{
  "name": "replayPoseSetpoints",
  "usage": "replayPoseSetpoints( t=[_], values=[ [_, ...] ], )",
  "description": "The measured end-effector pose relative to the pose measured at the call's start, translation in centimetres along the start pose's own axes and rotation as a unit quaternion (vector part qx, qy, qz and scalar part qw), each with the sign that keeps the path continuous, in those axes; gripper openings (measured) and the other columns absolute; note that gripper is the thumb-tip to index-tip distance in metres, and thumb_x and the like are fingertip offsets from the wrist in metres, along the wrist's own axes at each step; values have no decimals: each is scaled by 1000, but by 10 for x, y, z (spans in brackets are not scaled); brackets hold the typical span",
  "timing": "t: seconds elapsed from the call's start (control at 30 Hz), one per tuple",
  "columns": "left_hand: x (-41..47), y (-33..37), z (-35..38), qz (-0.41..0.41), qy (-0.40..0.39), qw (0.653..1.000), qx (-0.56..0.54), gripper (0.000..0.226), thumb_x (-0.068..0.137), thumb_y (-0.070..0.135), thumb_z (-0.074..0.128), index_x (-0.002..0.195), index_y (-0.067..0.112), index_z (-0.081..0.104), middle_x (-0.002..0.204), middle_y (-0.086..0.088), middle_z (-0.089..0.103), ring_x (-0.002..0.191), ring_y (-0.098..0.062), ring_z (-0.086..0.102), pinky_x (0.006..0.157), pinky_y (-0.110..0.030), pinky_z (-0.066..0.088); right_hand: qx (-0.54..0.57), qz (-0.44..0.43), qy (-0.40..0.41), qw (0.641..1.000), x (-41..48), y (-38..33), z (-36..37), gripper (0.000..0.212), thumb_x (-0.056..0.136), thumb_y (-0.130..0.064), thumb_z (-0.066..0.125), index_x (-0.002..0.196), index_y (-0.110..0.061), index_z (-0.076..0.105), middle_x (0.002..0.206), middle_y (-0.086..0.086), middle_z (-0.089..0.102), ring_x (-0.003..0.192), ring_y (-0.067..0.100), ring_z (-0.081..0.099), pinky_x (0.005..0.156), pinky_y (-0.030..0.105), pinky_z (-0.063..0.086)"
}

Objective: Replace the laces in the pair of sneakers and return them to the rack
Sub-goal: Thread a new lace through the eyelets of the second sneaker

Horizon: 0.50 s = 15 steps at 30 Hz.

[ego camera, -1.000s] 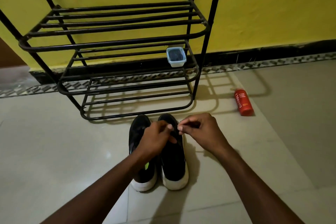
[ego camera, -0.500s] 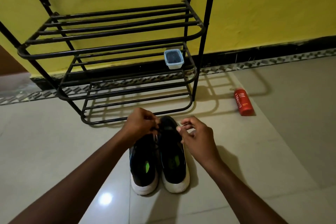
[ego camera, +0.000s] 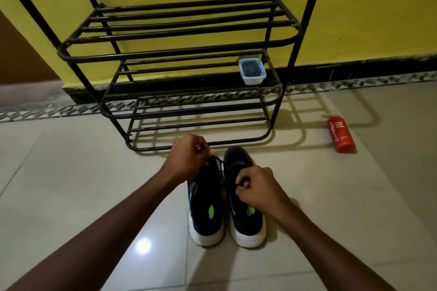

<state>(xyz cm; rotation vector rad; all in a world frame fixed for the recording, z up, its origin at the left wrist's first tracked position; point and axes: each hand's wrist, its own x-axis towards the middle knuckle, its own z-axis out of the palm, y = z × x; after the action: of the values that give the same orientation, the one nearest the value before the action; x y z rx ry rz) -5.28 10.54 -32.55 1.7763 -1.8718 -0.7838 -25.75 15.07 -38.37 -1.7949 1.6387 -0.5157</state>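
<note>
The black, white-soled sneakers (ego camera: 205,196) stood on the tiled floor (ego camera: 71,184) before the black metal rack (ego camera: 179,52). The left hand (ego camera: 186,156) and right hand (ego camera: 257,186) each pinched the thin black lace (ego camera: 222,163). Even, gentle tension would likely thread it cleanly.

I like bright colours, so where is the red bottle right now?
In the head view the red bottle lies on the floor at right, just right of the black rack, beyond the right sneaker.
</note>
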Motion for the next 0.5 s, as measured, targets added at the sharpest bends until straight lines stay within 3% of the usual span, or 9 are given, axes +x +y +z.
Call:
replayPoseSetpoints(
  t=[0.13,0.23,0.3,0.4,0.5],
  values=[
    [0,2,12,-9,-2,993,-120,24,98,33,65,82,14,63,68,-3,69,54,-10,66,50,-21,48,104,12,51,993,-4,-2,-13,20,84,-29,79,67,-22,70,57,-5,68,44,4,62,50,20,52],
    [-3,8,24,-13,-17,975,-223,25,103,32,56,89,11,56,73,-9,75,61,-21,72,60,-34,58,142,23,60,988,-8,-3,-22,22,86,-27,78,67,-20,69,60,-5,69,39,10,60,49,16,48],
    [-5,15,29,-18,-35,954,-298,25,105,30,51,93,8,51,79,-13,76,70,-28,75,65,-34,60,145,28,61,987,-9,-4,-28,18,86,-21,78,70,-21,71,61,-5,70,46,12,65,53,20,53],
    [-3,28,33,-23,-78,906,-415,22,106,25,48,98,5,47,91,-23,76,85,-37,75,72,-34,61,161,-1,49,986,-13,-6,-41,16,85,-9,75,79,-24,73,66,-3,73,65,6,72,71,24,60],
    [-1,39,38,8,-127,885,-448,16,107,17,47,99,3,49,99,-26,74,94,-36,75,78,-32,60,184,-70,68,978,-17,-7,-57,17,84,-9,76,86,-26,75,75,-9,74,69,3,73,70,20,58]
  ],
)
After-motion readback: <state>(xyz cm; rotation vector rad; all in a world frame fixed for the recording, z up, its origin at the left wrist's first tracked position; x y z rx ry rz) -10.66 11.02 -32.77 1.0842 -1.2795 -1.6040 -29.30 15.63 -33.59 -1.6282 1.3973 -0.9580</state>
